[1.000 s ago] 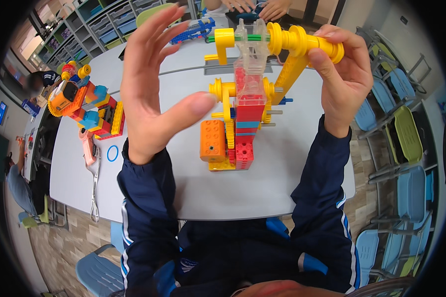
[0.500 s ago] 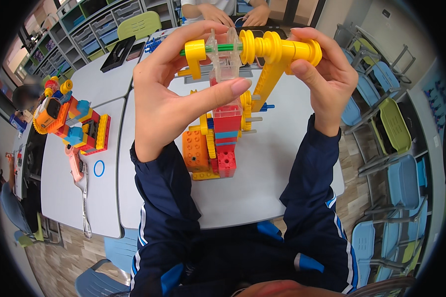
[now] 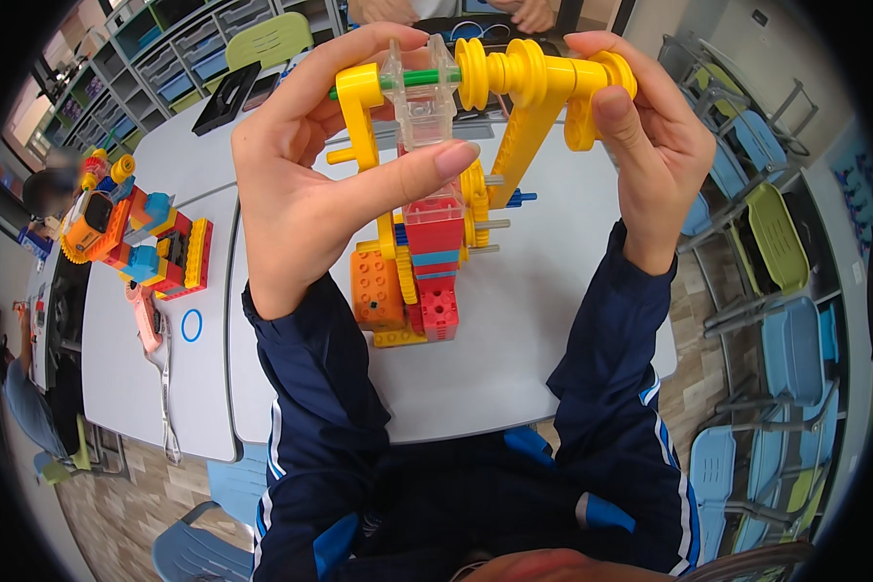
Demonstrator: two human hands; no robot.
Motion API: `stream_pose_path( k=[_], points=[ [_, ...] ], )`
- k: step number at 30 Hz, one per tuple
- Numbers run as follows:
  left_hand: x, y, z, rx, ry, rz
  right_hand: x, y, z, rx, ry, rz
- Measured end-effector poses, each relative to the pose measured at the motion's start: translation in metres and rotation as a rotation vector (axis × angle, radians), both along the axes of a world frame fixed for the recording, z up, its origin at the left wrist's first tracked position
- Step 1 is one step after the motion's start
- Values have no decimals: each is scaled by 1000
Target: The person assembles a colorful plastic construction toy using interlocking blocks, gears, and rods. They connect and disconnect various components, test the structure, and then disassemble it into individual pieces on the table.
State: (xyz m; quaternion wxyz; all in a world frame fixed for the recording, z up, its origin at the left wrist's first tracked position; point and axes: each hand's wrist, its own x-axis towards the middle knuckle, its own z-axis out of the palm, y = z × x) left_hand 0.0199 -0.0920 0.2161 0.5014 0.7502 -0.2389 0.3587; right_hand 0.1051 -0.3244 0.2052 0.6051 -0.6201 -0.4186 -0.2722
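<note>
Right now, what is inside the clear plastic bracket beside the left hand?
A thin green plastic rod runs through the bracket's upper part. Lower down, the left hand crosses with its thumb, covering whatever lies directly behind.

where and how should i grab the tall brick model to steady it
Probably by the lower red column, coming from the right, below the grey axles: it stands upright and that side looks free, whereas the orange block crowds the left.

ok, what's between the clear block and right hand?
Head view: yellow pulleys, the top of the long yellow arm, then a short yellow piece.
</note>
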Motion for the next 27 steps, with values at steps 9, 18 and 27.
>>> stream_pose_path(
  k=[9, 18, 27],
  points=[
    [-2, 1, 0, -62, 22, -38, 13, -3, 1, 37, -305, -55],
    [-2, 0, -2, -58, 72, 49, 15, -7, 5, 182, -267, 68],
    [2, 5, -6, -35, 28, -14, 74, -7, -43, -300, 181, 75]
  ],
)
